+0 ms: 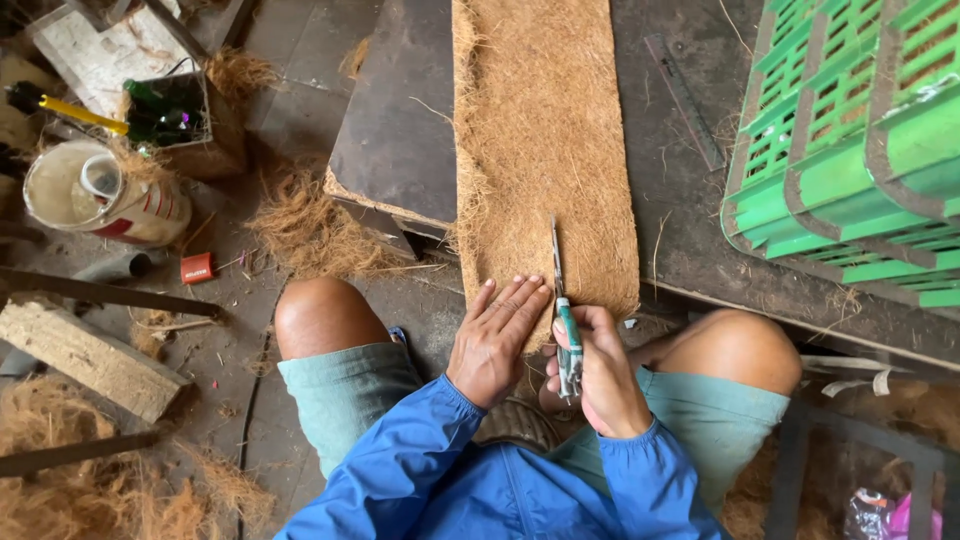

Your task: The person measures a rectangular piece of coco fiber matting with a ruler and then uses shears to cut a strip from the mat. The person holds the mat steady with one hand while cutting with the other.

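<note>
A long brown coir fibre mat (545,140) lies lengthways on a dark board (400,120), running away from me. My left hand (495,340) presses flat on the mat's near end, fingers spread. Beside it, my right hand (600,375) grips scissors (565,320) with green-and-white handles. Their thin blades point away from me and lie on the mat near its right edge. I sit with bare knees on either side, in blue sleeves and green shorts.
Stacked green plastic crates (850,130) stand at the right. A metal ruler (685,100) lies on the dark surface. On the floor to the left are loose coir fibre (310,230), a white bucket (95,195), a wooden block (85,355), green bottles (165,110) and a small red box (196,267).
</note>
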